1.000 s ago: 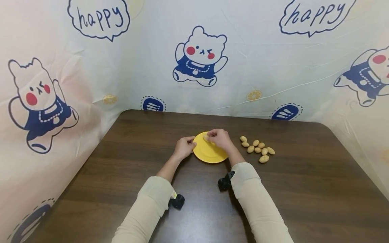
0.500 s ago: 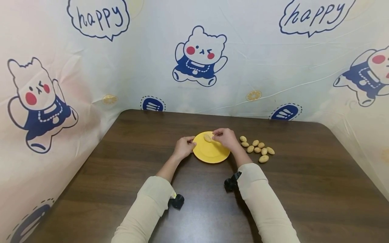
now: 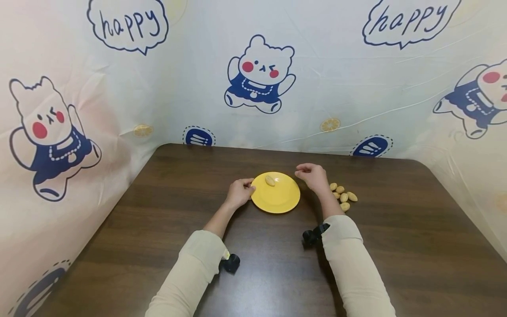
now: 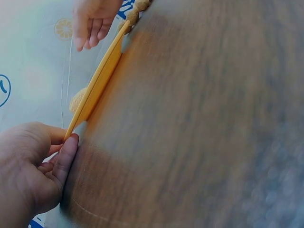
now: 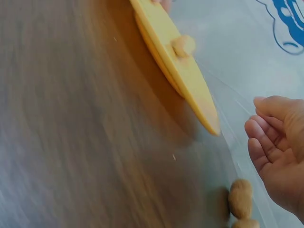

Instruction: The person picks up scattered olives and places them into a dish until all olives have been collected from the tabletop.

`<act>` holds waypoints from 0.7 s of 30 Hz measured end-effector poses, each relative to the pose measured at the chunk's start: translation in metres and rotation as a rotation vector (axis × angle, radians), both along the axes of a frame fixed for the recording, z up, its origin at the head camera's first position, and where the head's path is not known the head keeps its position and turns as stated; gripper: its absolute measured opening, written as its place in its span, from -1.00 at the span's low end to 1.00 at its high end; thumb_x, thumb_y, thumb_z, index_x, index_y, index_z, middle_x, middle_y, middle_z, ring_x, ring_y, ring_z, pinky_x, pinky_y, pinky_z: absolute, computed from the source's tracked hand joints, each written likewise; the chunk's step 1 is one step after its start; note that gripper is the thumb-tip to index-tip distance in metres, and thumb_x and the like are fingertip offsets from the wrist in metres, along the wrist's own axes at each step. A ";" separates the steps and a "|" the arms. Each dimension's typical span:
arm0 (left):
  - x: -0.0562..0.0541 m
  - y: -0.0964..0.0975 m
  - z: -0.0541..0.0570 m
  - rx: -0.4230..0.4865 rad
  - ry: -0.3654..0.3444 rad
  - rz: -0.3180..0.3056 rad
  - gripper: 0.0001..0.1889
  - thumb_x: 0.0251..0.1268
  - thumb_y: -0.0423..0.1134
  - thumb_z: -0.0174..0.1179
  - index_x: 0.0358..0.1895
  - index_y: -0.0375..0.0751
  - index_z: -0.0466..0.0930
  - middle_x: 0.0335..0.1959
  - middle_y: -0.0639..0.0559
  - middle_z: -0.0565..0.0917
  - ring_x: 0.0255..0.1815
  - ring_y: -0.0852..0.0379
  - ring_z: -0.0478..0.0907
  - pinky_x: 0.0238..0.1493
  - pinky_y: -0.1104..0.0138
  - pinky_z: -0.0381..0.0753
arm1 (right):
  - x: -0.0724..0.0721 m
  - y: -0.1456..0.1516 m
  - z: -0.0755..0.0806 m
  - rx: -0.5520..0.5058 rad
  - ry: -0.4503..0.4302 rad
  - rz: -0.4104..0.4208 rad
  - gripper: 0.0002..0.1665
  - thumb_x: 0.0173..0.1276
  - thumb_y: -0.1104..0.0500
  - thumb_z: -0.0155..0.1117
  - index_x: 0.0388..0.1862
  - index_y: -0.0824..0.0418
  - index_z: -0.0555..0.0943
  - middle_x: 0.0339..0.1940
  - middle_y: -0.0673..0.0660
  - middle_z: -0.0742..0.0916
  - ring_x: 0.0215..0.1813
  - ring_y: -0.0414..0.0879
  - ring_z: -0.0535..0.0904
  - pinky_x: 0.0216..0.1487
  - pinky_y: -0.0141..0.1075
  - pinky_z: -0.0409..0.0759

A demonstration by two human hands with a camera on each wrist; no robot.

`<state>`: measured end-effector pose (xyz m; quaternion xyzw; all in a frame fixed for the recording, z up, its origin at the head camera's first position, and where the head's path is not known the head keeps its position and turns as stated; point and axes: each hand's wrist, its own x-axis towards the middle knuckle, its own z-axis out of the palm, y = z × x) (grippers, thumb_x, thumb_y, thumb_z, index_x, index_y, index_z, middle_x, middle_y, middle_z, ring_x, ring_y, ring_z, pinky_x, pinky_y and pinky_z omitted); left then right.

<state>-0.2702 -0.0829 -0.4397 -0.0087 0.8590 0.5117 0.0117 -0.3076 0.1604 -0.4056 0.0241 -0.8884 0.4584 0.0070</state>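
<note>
A round yellow plate [image 3: 276, 200] lies on the table with one tan, oval, rough-skinned nut [image 3: 270, 180] near its far left part. My left hand [image 3: 239, 194] pinches the plate's left rim; in the left wrist view the thumb and fingers sit at the plate's edge. To the right of the plate, my right hand [image 3: 314, 177] hovers with relaxed, slightly bent fingers and holds nothing. Several similar nuts [image 3: 343, 197] lie in a loose group beyond the right wrist, partly hidden by that hand and forearm. Two of them show [image 5: 240, 199] below the right hand.
The dark wooden table [image 3: 158, 264] extends all around the plate. Behind it hangs a pale printed curtain [image 3: 182, 79] with cartoon bears, touching the table's back edge. A small black camera [image 3: 231, 263] sits on each sleeve cuff.
My right hand has let go of the nut on the plate and moved right, off the plate, now covering part of the nut group. The left hand has stayed at the rim.
</note>
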 end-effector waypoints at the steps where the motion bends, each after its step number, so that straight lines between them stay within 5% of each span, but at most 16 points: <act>1: 0.000 0.000 0.000 0.002 -0.002 0.000 -0.60 0.30 -0.33 0.11 0.19 -0.32 0.45 -0.25 -0.07 0.52 -0.36 0.14 0.51 -0.43 0.40 0.57 | 0.000 0.003 0.000 0.003 0.006 -0.008 -0.65 0.29 0.15 0.24 0.01 0.28 0.60 -0.08 0.21 0.65 -0.04 0.05 0.52 -0.10 -0.14 0.49; 21: 0.000 -0.002 -0.001 0.002 -0.010 0.000 -0.61 0.29 -0.32 0.12 0.18 -0.30 0.47 -0.28 -0.06 0.53 -0.38 0.15 0.50 -0.44 0.41 0.56 | 0.007 0.054 -0.002 0.078 -0.053 -0.070 -0.61 0.33 0.14 0.16 0.06 0.32 0.55 -0.04 0.27 0.62 -0.05 0.10 0.50 -0.06 -0.08 0.47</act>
